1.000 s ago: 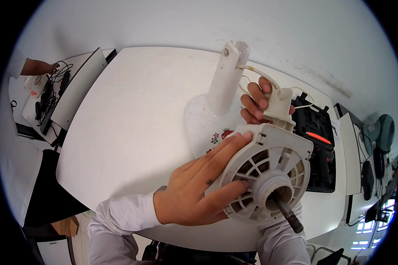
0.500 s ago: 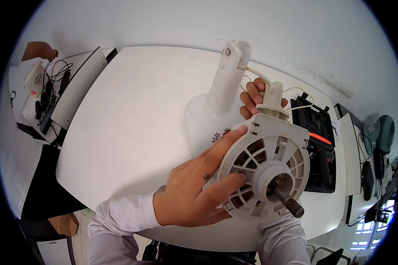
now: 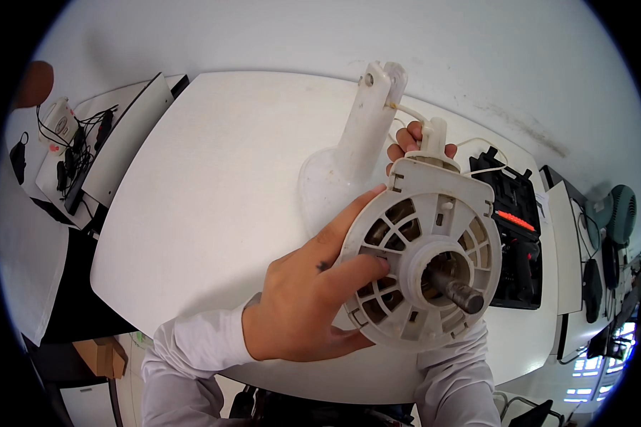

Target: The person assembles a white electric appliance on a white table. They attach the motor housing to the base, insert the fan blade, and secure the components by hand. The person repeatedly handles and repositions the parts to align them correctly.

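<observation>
A white fan motor housing (image 3: pixel 408 269) is held up over the table, its round vented face toward me. A metal shaft (image 3: pixel 457 290) sticks out of the collar at its centre. My left hand (image 3: pixel 295 302) grips the left rim, thumb pressed on the grille, its other fingers partly hidden behind. Behind the housing, my right hand (image 3: pixel 404 140) is closed around the neck piece (image 3: pixel 435 135); its palm is out of sight. Just beyond stands a white fan stand (image 3: pixel 360 132), upright on its base. A pale cord (image 3: pixel 409 111) runs from the stand to the neck piece.
An open black tool case (image 3: pixel 502 185) with a drill (image 3: pixel 523 267) lies right of the housing. A green fan (image 3: pixel 622 213) stands on the far-right table. On the left table are tangled black cables (image 3: pixel 85 149) and a white device (image 3: pixel 60 124). Another person's hand (image 3: pixel 37 84) shows there.
The motor housing has tilted and shifted slightly left, its shaft end rising; both my hands keep their hold. At far left, the other person's hand has moved toward the picture's edge.
</observation>
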Tool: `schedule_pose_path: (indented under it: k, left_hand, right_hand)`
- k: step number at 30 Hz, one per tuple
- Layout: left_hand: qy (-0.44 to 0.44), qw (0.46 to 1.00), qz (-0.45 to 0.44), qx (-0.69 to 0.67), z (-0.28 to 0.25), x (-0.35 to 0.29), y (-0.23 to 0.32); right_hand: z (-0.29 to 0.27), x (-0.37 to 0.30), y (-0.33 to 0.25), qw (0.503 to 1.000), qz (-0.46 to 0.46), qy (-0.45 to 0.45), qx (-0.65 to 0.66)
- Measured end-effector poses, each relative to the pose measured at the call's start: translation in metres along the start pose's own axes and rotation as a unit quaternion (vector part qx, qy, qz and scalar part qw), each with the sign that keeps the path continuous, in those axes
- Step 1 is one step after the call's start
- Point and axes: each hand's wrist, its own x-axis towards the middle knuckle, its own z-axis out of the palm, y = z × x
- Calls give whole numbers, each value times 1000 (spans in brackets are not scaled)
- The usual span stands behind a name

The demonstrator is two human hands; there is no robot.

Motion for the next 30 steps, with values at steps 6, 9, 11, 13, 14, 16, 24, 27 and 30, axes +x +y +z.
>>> schedule_pose_path:
  k: [6,9,11,13,14,16,24,27,30]
  left_hand:
    - [11,1000,10,1,2,0,-2]
    - [19,1000,15,-7,2,1,-3]
    - [24,1000,17,-11,3,1,-3]
    - [24,1000,17,-9,3,1,-2]
    - [21,1000,16,-5,2,1,-2]
    - [18,1000,15,0,2,1,-2]
    - [18,999,19,-43,4,4,-8]
    - [48,994,12,-94,2,-1,-15]
    - [46,985,-42,-159,-14,5,-15]
  right_hand:
    - [37,7,3,986,-45,153,-48]
    - [21,-1,-5,992,-10,109,-61]
    - [20,-1,-5,993,-9,99,-71]
    - [19,-2,-6,993,-2,103,-61]
    - [19,-2,-7,991,1,114,-74]
    - [23,-3,-9,982,7,141,-123]
    - [52,5,-6,943,-34,292,-157]
    - [71,13,-4,914,7,368,-170]
    - [107,19,-4,918,-7,347,-191]
